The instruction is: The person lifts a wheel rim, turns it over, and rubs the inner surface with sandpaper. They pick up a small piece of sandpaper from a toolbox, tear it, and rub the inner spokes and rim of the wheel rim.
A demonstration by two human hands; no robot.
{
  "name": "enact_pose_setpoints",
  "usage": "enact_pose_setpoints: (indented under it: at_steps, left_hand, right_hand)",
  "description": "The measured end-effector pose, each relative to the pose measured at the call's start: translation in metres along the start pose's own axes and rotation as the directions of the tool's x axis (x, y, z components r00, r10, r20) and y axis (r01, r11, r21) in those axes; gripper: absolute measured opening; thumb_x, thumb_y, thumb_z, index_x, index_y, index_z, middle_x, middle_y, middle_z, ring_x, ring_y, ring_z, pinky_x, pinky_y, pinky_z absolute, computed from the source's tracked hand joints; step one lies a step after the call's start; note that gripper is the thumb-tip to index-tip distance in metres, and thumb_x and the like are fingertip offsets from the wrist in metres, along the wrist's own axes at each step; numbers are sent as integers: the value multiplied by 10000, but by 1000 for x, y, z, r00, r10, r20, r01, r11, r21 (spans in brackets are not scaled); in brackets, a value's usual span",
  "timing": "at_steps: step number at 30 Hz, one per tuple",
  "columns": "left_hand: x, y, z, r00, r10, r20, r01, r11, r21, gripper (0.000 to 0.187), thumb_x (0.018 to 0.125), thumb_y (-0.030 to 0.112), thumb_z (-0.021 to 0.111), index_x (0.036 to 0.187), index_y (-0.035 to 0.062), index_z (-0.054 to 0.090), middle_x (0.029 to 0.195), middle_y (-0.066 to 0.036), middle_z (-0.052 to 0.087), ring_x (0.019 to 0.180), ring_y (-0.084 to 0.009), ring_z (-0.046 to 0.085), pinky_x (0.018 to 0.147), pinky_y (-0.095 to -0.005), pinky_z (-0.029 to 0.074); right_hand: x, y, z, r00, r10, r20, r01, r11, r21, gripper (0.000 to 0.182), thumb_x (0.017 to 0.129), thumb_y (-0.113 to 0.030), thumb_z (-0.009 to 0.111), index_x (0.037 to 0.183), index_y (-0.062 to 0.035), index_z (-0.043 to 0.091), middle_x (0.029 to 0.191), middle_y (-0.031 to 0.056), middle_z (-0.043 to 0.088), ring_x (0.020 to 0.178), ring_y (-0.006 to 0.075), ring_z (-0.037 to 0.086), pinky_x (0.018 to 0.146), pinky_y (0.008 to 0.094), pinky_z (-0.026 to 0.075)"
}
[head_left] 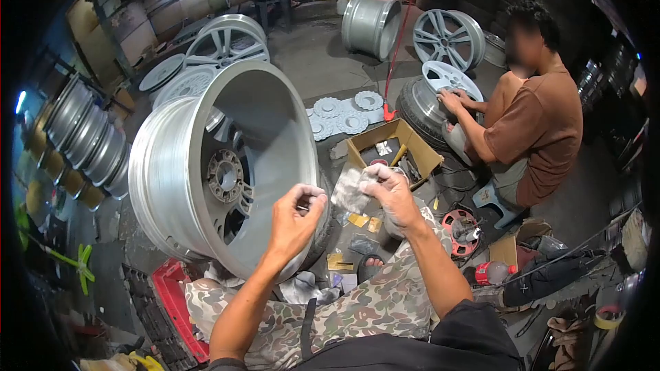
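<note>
A large silver wheel rim [161,165] stands tilted on its side at the left, its hollow barrel facing me. My left hand [299,214] is in front of the barrel's right edge, its fingers curled together; whether anything small is between them cannot be made out. Just right of it, my right hand [390,194] pinches a crumpled grey-white sheet [350,190], which hangs to the left of the fingers. Both hands look dusty, and a gap separates them.
An open cardboard box [427,159] with tools lies ahead. At the right a co-worker [540,110] sits on a blue stool, hands on a wheel [452,81]. More rims [371,25] stand behind. A red-labelled bottle [491,273] and red reel [462,232] lie at the right.
</note>
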State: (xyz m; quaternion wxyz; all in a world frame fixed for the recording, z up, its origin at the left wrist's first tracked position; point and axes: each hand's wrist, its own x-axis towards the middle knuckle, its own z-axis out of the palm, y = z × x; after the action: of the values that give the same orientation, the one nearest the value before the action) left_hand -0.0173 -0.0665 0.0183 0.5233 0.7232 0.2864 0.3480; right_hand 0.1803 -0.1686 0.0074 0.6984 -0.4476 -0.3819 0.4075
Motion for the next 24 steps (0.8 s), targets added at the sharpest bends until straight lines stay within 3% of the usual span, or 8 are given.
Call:
enact_pose_setpoints:
  at_steps: [3,5,7,9,12,19,22,24]
  left_hand:
    - [4,15,-4,993,-110,34,114,979,-169,155,942,143,710,988,-3,690,778,15,638,669,-19,522,588,-192,431]
    - [5,19,-4,992,-106,71,117,977,-180,158,937,151,724,970,-2,700,729,24,628,619,-11,501,547,-190,409]
    - [4,23,-6,962,-179,208,195,979,-60,142,933,135,728,965,-2,705,683,26,624,572,-17,497,507,-195,397]
    - [3,28,-5,959,-185,216,209,973,-98,141,931,134,734,930,-3,702,650,13,630,550,-33,532,489,-204,420]
    - [3,33,-9,951,-197,238,243,952,-186,177,938,153,733,875,-1,673,682,-24,662,579,-68,605,520,-221,494]
    - [-1,55,-23,884,-182,431,255,960,-118,185,955,145,708,865,-13,672,718,-41,673,614,-80,623,543,-239,508]
    - [-2,65,-28,866,-208,454,277,957,-89,190,969,154,689,914,-28,694,736,-45,686,641,-86,633,582,-239,521]
    - [-2,62,-31,879,-171,446,221,973,-61,201,985,153,661,985,-44,705,758,-57,700,656,-87,638,606,-235,527]
  right_hand:
    - [-3,-4,4,983,122,137,-111,990,-87,173,907,8,678,1078,14,653,981,2,663,903,54,610,806,228,510]
    - [-7,-5,8,964,162,209,-131,979,-157,178,907,4,682,1083,15,651,966,-4,661,887,50,607,782,221,511]
    - [-7,-12,10,932,239,274,-178,957,-229,204,902,-31,721,1085,18,646,961,-14,645,893,52,597,790,233,502]
    - [-6,-9,6,935,229,272,-140,940,-310,214,900,-23,724,1093,7,637,960,-11,650,899,50,600,798,230,502]
    - [-9,-9,10,917,171,360,-137,984,-118,231,903,-98,752,1085,-19,633,974,-3,675,868,47,611,763,231,514]
    - [-16,-18,16,824,321,468,-206,938,-280,227,979,-135,603,1172,-17,611,1010,17,683,932,70,622,840,258,517]
    - [-24,-26,26,768,383,513,-418,907,-50,229,1003,-139,528,1170,5,592,989,36,673,918,117,649,849,291,519]
    - [-26,-31,27,776,353,523,-389,920,-43,229,1005,-146,527,1166,2,594,978,39,667,902,119,646,847,292,513]
